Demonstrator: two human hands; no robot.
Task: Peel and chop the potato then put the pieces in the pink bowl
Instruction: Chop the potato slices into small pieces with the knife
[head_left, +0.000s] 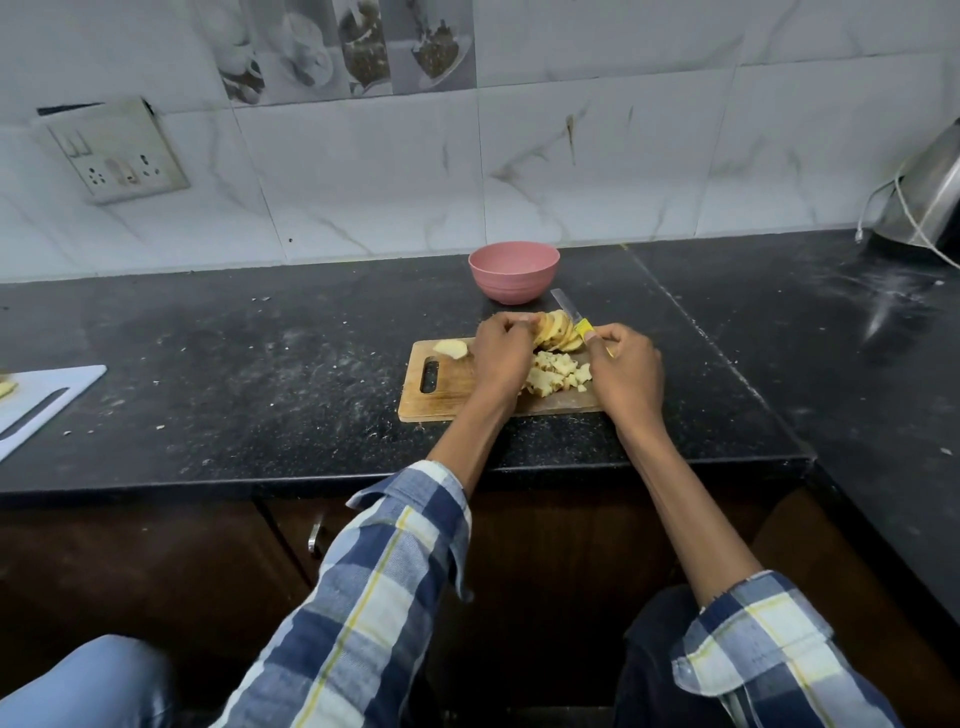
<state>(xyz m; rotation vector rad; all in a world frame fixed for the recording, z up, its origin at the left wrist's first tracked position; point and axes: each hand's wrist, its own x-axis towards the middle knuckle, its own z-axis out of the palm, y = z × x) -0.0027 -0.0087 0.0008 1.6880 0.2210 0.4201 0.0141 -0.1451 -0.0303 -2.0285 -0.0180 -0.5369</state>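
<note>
A: What is being listed at the far left?

B: A switch and socket plate (111, 150) is being shown on the tiled wall. Below it, at the near left edge of the black counter (234, 364), part of a white cutting board (44, 402) is being cut off by the frame.

A: And at the centre?

B: A wooden chopping board (447, 387) is being used on the counter, its handle slot turned to the left. One pale potato end piece (451, 348) is being left on the board's far left part. Just to its right, the left hand (501, 353) is being curled over a fanned row of potato slices (557, 330) and is gripping them at their left end.

A: What is lying nearer than the slices?

B: A heap of small potato cubes (557, 373) is being kept on the board between the two hands.

A: And the right side?

B: A knife (571, 314) is being gripped at its yellow handle by the right hand (626, 371), fingers closed round it; the blade is being pointed far and left, just beside the slices' right end. Beyond the board, the pink bowl (514, 271) is standing near the wall; its contents cannot be told. At the far right, a steel vessel (930, 197) with a cord is being shown.
</note>
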